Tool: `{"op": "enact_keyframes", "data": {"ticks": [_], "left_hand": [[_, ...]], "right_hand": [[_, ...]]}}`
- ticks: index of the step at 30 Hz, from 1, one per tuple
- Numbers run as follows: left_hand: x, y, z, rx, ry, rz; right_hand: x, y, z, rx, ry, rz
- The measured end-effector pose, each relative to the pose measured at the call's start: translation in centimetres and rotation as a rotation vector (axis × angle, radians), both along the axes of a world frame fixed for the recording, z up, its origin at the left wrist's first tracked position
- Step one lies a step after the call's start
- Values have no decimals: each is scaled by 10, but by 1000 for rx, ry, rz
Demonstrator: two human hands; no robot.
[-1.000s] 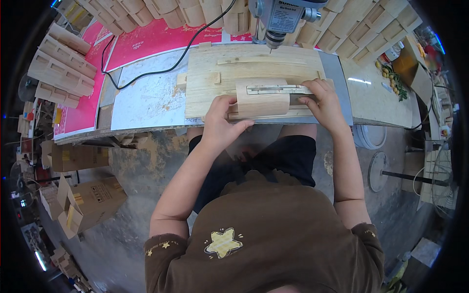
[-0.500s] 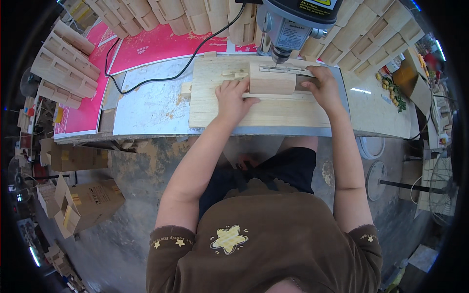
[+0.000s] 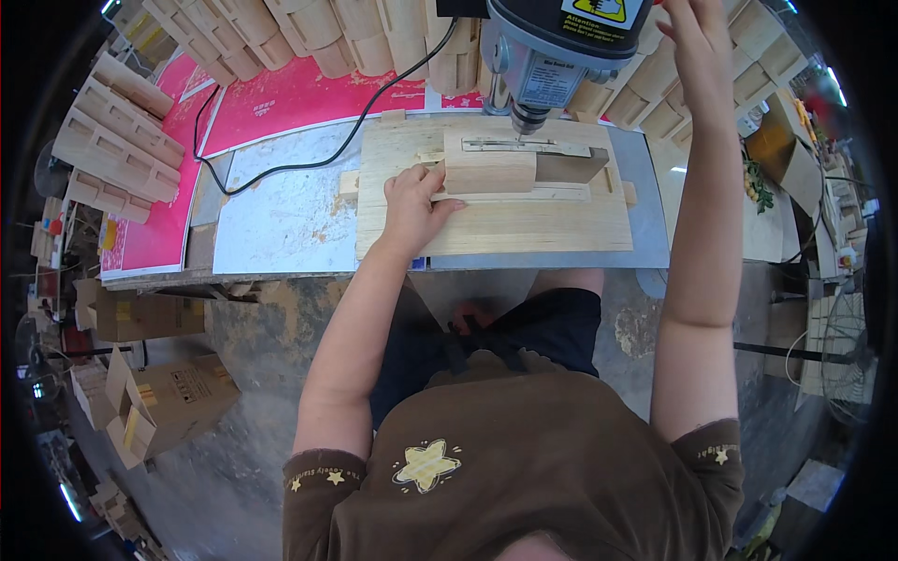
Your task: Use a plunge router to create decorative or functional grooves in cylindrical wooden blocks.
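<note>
My left hand (image 3: 416,210) is closed on the left end of a pale wooden block (image 3: 491,173), its thumb along the near side. A long narrow slot shows on the block's top. From its right end a flat grey-brown bar (image 3: 571,168) sticks out. Both rest over a wooden base board (image 3: 524,229). Just above the block stands the chuck and thin bit of a bench drill (image 3: 552,79). Raised beside the drill's right side, my right hand (image 3: 694,33) has bent fingers around something at the top edge, where a bit of red shows; the fingers are partly cut off.
Slotted wooden pieces stand in rows along the back (image 3: 346,37) and at the left (image 3: 122,136). A black cable (image 3: 281,168) curves across the white worktop (image 3: 271,234). Cardboard boxes (image 3: 178,397) sit on the floor at lower left.
My right hand has left the bar at the block's right end and gone up beside the drill. The block has slid left along the board with my left hand, showing more of the bar.
</note>
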State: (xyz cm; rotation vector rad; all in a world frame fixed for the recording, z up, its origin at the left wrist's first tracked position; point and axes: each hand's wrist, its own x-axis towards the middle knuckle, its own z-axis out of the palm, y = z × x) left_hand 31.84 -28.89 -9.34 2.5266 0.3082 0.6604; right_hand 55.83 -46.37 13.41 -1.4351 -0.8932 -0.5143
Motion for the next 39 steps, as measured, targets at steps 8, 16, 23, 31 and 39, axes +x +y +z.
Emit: {"op": "enact_keyframes", "data": {"ticks": [8, 16, 23, 31, 39], "left_hand": [[0, -1, 3, 31, 6, 5], [-1, 0, 4, 32, -10, -3], [1, 1, 2, -61, -3, -18], [2, 0, -2, -61, -4, -8], [18, -25, 4, 61, -56, -1]], "right_hand": [[-51, 3, 33, -588, -201, -460], [-113, -50, -40, -482, -174, -240], [-100, -35, -131, -265, -160, -176], [-94, -40, -109, -203, -407, -199], [-62, 9, 44, -469, 34, -250]]}}
